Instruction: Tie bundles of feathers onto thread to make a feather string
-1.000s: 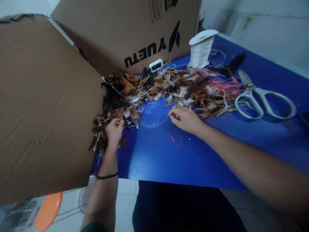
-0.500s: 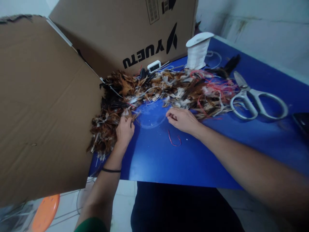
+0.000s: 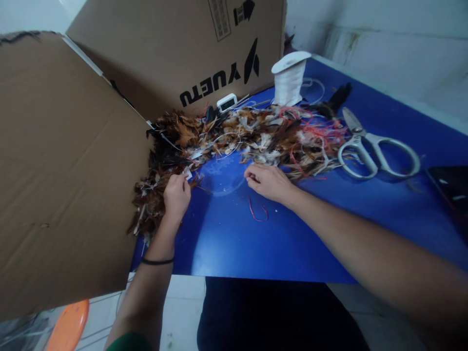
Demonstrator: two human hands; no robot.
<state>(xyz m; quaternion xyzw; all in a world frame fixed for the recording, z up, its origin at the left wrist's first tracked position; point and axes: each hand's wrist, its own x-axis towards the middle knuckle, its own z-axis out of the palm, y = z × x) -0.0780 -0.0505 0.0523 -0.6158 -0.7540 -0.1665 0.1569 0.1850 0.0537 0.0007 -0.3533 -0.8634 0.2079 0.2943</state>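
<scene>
My left hand (image 3: 177, 196) is closed at the left side of the feather heap, with a small white piece (image 3: 187, 174) at its fingertips. Brown, black and white feathers (image 3: 175, 127) lie around the back and left of it. Opposite, my right hand (image 3: 268, 182) rests low over the blue table (image 3: 230, 243), its thumb and fingers pinched together. What they hold, if anything, is too small to make out. A faint pale arc curves across the table between both hands. Just below the right hand lies a short red string (image 3: 259, 217).
Large grey-handled scissors (image 3: 378, 151) lie on the right, beside tangled red strings (image 3: 320, 131). Behind stand a white spool (image 3: 288, 80) and a small white digital display (image 3: 226, 103). Cardboard (image 3: 73, 161) walls the left and back. A dark device (image 3: 451, 183) sits at the right edge.
My left hand has shifted slightly left, and the white piece at its fingertips shows more clearly. The right hand keeps its pinch in nearly the same place. The view has turned a little.
</scene>
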